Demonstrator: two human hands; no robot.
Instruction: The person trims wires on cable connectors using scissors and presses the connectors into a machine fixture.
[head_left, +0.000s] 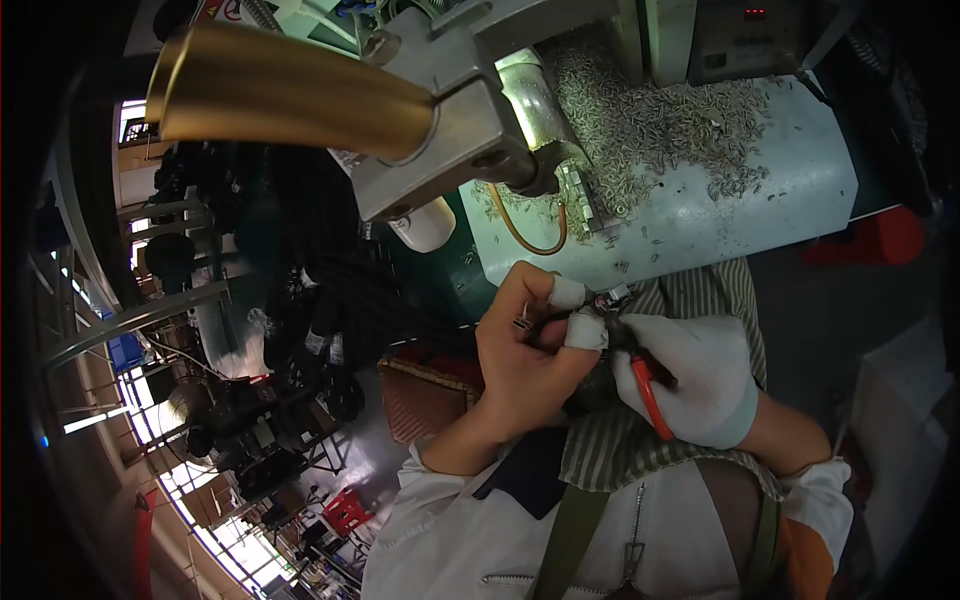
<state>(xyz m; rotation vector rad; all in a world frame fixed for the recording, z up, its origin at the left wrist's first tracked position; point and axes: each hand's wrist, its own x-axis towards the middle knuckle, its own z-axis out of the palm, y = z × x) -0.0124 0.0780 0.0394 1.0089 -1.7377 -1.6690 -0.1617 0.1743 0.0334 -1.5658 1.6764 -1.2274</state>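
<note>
In the head view my left hand (530,355), bare with white tape on the thumb and a fingertip and a ring on one finger, is closed in a pinch. Between its fingertips sits a small shiny metal part (612,297), its exact kind too small to make out. My right hand (695,380) wears a white glove and is wrapped round red-handled pliers (650,398). The pliers' jaws reach toward the metal part beside my left fingertips; whether they grip it I cannot tell. Both hands are over my lap, just in front of the worktable.
A pale work surface (700,240) carries a heap of small metal pieces (660,120). Above it stands a machine head (440,130) with a brass-coloured cylinder (300,95) and a curved tube (530,247). A red object (890,238) is at right, a red crate (346,512) lower left.
</note>
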